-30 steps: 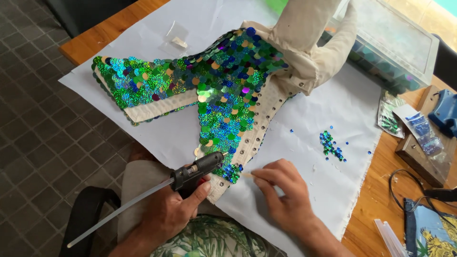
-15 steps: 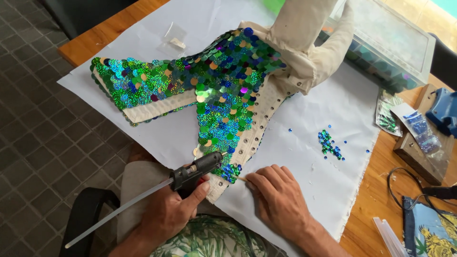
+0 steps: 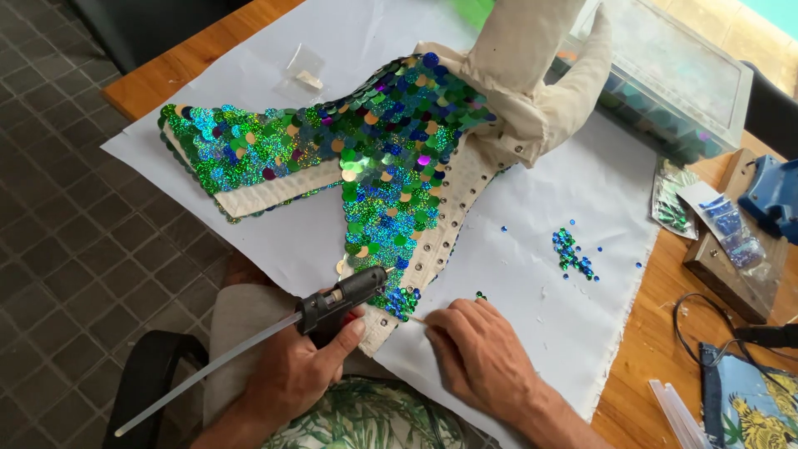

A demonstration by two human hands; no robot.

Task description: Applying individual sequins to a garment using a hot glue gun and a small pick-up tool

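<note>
Sequinned fabric (image 3: 374, 166) lay spread on a white sheet (image 3: 532, 274) over a wooden table (image 3: 657, 374), its near tip just in front of the hands. The right hand (image 3: 486, 357) was pressed down beside that tip, fingers (image 3: 453, 320) narrowed on a thin stick whose point touched the sequins at the edge. The left hand (image 3: 291, 370) was closed round a black glue gun (image 3: 345, 299), with the nozzle held just at the same tip and a clear glue stick (image 3: 208, 374) trailing out behind it.

Most of the piece was already covered in green, blue and purple sequins. A cream band (image 3: 283, 189) on the left wing and an eyelet strip (image 3: 453, 208) along the right edge were left bare, so the covering was judged well advanced, with the edges and the near tip outstanding.

Loose blue and green sequins (image 3: 572, 252) were scattered on the sheet to the right, near the work. Further off, a clear compartment box (image 3: 673, 83) stood at the table's far side, partly hidden by a padded cream form (image 3: 532, 66) rising from the fabric. Sequin packets (image 3: 706, 212), a wooden block (image 3: 723, 270), a blue tool (image 3: 773, 195) and a black cable (image 3: 706, 333) lay along the right edge. Nothing was seen blocking the tip itself.
</note>
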